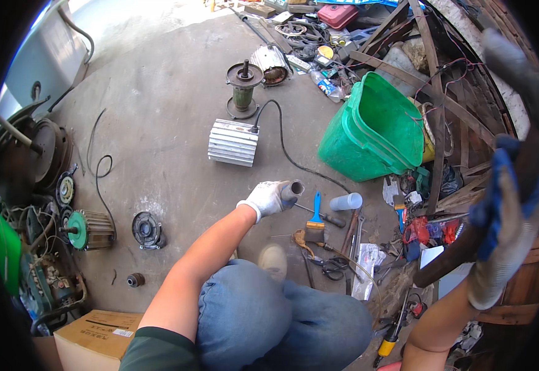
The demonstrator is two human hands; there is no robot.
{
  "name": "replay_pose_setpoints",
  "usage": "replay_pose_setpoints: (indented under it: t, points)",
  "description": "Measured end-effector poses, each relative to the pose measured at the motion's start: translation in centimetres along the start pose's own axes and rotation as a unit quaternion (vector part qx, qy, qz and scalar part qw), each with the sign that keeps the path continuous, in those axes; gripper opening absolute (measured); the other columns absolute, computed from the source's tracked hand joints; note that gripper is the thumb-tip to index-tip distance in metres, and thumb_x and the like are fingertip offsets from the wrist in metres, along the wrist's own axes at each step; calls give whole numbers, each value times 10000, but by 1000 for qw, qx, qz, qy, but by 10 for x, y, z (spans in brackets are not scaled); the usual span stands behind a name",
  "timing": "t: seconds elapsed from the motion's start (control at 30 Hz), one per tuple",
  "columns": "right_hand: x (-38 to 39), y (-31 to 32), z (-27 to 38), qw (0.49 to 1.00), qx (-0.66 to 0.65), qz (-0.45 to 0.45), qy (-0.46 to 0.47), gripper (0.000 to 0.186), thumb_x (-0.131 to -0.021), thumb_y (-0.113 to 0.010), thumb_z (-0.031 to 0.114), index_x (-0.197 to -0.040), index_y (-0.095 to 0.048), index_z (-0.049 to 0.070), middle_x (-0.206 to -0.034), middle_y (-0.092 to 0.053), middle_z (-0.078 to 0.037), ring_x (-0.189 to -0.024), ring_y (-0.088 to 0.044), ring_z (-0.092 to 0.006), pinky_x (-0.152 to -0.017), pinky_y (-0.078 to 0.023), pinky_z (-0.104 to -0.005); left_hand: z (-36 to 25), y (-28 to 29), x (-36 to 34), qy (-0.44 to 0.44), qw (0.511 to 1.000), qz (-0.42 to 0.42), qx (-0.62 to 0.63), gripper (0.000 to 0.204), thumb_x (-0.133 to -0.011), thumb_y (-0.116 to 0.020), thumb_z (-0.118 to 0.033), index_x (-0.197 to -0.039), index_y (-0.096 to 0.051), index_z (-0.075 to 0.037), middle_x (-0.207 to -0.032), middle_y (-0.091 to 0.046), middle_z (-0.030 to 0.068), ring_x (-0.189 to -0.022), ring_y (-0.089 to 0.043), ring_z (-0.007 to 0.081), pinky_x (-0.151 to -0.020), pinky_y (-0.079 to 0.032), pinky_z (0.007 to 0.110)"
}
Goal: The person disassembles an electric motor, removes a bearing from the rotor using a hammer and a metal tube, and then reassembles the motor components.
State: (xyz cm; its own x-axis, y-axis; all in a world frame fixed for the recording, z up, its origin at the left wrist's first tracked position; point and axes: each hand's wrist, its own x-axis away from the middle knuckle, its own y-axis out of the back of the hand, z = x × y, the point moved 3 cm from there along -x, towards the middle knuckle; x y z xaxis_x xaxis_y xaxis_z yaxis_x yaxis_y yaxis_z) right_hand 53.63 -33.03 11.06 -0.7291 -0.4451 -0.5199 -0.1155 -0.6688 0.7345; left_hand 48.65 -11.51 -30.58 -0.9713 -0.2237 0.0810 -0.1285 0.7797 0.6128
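My left hand [268,196], in a white work glove, is closed round a short metal tube [295,187] whose open end faces up. Raised at the far right, my right hand [505,229], gloved in blue and grey, grips a hammer [451,256] with a dark handle; its head, blurred, is at the upper right. Past my left hand a silver finned motor housing [233,143] lies on the floor with a black cable. A blue paintbrush [316,213], a screwdriver [332,219], scissors [333,267] and a translucent plastic cup [345,202] lie just right of the tube.
A green bucket [331,145] leans at the right, before a scrap heap. Behind the housing stands a spool-shaped motor part [243,96]. Motor parts line the left, including a green-ended motor [90,230] and a black end cover [148,230]. A cardboard box [96,331] sits lower left.
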Motion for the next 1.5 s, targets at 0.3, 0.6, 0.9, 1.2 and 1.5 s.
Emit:
replay_pose_setpoints:
  t: [0.3, 0.6, 0.9, 1.2, 1.5]
  points:
    - [133, -177, -80, 934, 102, 310, -146, 528, -799, -739, 263, -1204, -597, -45, -1002, -667, -322, -1034, -635, -497, -905, -501, -538, -2, 4, 0, 8, 1000, 0, 1, 296, -849, -675, -385, -965, -660, -114, -957, -715, 172, -959, -664, 392, -813, -520, 449]
    - [140, -147, -106, 946, -88, 246, -192, 181, -854, -705, 136, -949, -620, 8, -672, -623, -70, -591, -613, -140, -548, -483, -332, -19, -4, 4, 52, 998, -15, 10, 452, -830, -752, -466, -1105, -680, -115, -1049, -720, 183, -979, -671, 389, -875, -524, 449]
    - [125, -151, -96, 934, -80, 299, -177, 452, -812, -755, 206, -1164, -588, -23, -991, -651, -269, -889, -675, -426, -744, -538, -498, -9, -13, 7, 137, 990, -17, 4, 390, -871, -690, -451, -1104, -679, -139, -1039, -725, 172, -1002, -665, 399, -875, -527, 452]
    - [92, -179, -62, 913, 109, 389, -47, 348, -870, -667, 281, -1050, -585, -5, -880, -686, -262, -868, -686, -437, -778, -544, -515, -20, -18, 6, 139, 989, -32, 48, 389, -867, -665, -425, -1113, -660, -124, -1090, -708, 199, -1041, -653, 418, -883, -525, 473]
    - [-25, -3, 51, 995, -53, -82, 7, 166, -931, -629, 198, -913, -581, 40, -701, -470, 4, -550, -429, -67, -459, -365, -226, -11, -22, 8, 132, 990, -45, 37, 361, -889, -678, -380, -1134, -639, -118, -1084, -707, 201, -1032, -654, 421, -878, -523, 475]
